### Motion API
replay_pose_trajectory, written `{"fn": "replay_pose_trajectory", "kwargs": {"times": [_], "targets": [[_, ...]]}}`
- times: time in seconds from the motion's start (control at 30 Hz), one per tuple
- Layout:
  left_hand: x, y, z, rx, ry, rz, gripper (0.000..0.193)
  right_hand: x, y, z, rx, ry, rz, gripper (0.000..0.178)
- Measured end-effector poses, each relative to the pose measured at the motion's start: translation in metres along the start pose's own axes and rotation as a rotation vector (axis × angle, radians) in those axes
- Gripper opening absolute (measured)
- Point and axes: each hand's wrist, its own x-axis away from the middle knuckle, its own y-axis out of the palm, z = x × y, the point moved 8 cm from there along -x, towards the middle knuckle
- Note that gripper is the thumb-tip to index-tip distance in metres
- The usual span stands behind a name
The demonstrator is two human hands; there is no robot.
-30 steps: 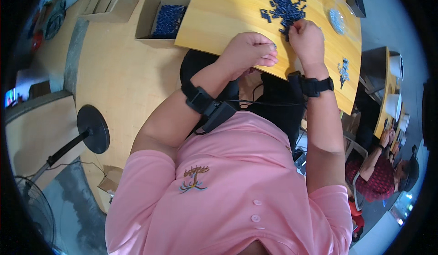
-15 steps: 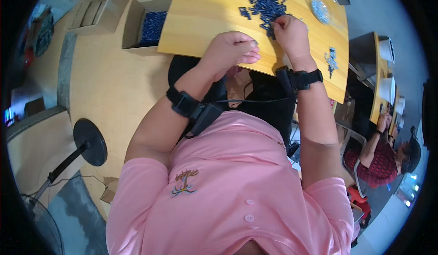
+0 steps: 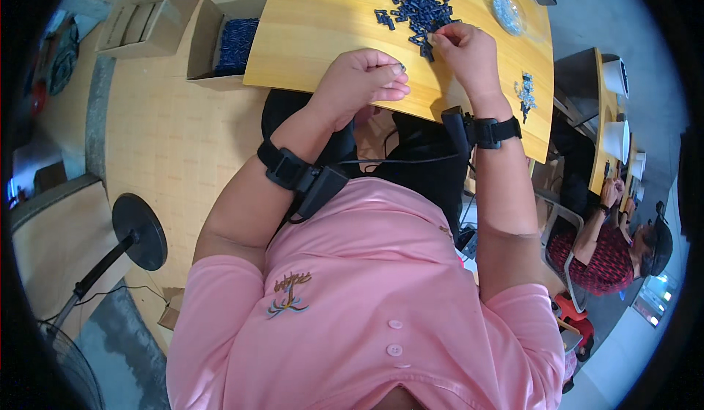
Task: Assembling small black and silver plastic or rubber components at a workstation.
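Observation:
My left hand (image 3: 358, 81) hovers over the near edge of the wooden table (image 3: 315, 39). Its thumb and forefinger are pinched, with a tiny dark bit at the fingertips that is too small to name. My right hand (image 3: 471, 56) is at the near right side of a pile of small dark blue cylindrical pieces (image 3: 422, 8). Its thumb and forefinger are closed together beside the pile, and what they hold, if anything, cannot be made out. A black strap with a small box is on each of my forearms.
A clear round dish of small pale pieces (image 3: 507, 15) stands at the far right, with a small heap of grey parts (image 3: 525, 96) nearer. Left of the table is a cardboard box of blue pieces (image 3: 236, 47). A black round stand (image 3: 139, 232) is lower left; a seated person (image 3: 598, 256) works at right.
The whole view has shifted slightly, so the table and pile appear further left. My right hand is now a little further right relative to the pile. My left hand keeps its pinch.

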Motion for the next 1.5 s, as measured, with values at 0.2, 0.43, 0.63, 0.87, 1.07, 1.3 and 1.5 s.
{"fn": "replay_pose_trajectory", "kwargs": {"times": [0.2, 0.43, 0.63, 0.87, 1.07, 1.3, 1.5], "targets": [[0.001, 0.001, 0.001, -0.010, -0.003, 0.005, 0.023, -0.007, 0.016, -0.004, 0.160, -0.013, -0.055, 0.017], [0.001, 0.002, 0.001, -0.017, -0.004, 0.000, 0.023, -0.008, 0.019, -0.007, 0.311, 0.022, -0.053, 0.016], [0.002, 0.001, 0.002, -0.004, -0.002, 0.009, 0.022, 0.001, 0.010, -0.017, 0.358, -0.007, -0.038, 0.016], [0.001, 0.001, 0.000, 0.004, 0.010, 0.021, 0.021, 0.017, -0.003, 0.007, 0.200, 0.013, 0.003, 0.017], [0.002, -0.001, 0.001, -0.011, 0.022, 0.056, 0.020, 0.013, -0.003, -0.002, 0.024, -0.108, 0.034, 0.014], [0.000, 0.001, 0.000, 0.017, 0.021, 0.024, 0.019, 0.001, 0.005, -0.006, 0.107, -0.280, 0.017, 0.014], [-0.001, 0.001, -0.002, -0.001, 0.002, 0.033, 0.019, -0.004, 0.012, -0.008, 0.227, -0.331, -0.035, 0.011]]}}
